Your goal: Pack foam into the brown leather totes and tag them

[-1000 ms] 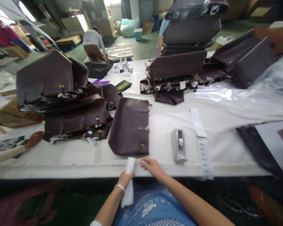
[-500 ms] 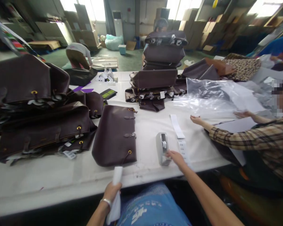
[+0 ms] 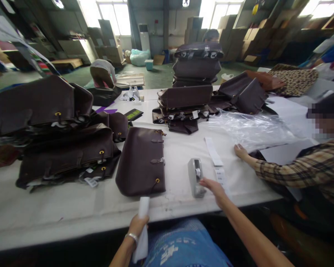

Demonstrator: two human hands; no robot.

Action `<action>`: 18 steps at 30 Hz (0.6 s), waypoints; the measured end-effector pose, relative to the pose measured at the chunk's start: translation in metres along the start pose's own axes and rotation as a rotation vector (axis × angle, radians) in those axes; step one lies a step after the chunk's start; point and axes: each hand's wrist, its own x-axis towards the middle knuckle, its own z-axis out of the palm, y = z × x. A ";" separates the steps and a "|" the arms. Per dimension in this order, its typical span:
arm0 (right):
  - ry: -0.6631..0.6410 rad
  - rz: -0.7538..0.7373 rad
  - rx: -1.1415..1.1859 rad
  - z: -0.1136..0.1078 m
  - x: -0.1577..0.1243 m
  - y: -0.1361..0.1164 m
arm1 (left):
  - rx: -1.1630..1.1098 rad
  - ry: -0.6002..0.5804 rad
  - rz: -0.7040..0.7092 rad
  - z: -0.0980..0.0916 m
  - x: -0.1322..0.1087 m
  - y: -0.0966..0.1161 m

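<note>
My left hand (image 3: 138,225) is closed around a folded white strip (image 3: 144,211), foam or paper, at the table's front edge. Its upper end points at a dark brown handbag (image 3: 141,163) lying flat just beyond. My right hand (image 3: 215,190) has its fingertips pinched together at the near right side of a grey tape dispenser (image 3: 194,168). Whatever is between those fingertips is too small to make out. To the right of the dispenser lie a white paper strip (image 3: 213,151) and a printed label strip (image 3: 220,176).
Brown handbags (image 3: 66,159) are piled on the left, with another stack (image 3: 185,97) at the back. On the right, a co-worker in a plaid sleeve (image 3: 292,171) handles a clear plastic bag (image 3: 256,129). The white-covered table (image 3: 72,215) ends at my waist.
The view has shifted, so things appear slightly further right. Both my hands keep the same places and grips. The co-worker's plastic bag has come down flatter onto the table.
</note>
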 end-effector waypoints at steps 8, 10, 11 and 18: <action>0.084 0.171 0.136 -0.006 -0.050 0.011 | 0.006 -0.007 -0.004 -0.003 -0.001 0.002; 0.113 0.204 0.197 -0.006 -0.056 0.026 | 0.008 -0.003 -0.010 -0.003 -0.001 0.003; 0.128 0.210 0.224 -0.005 -0.057 0.034 | 0.012 -0.001 -0.011 -0.003 -0.002 0.004; 0.216 0.119 0.249 0.008 -0.055 0.070 | 0.055 0.002 -0.021 -0.005 -0.003 0.005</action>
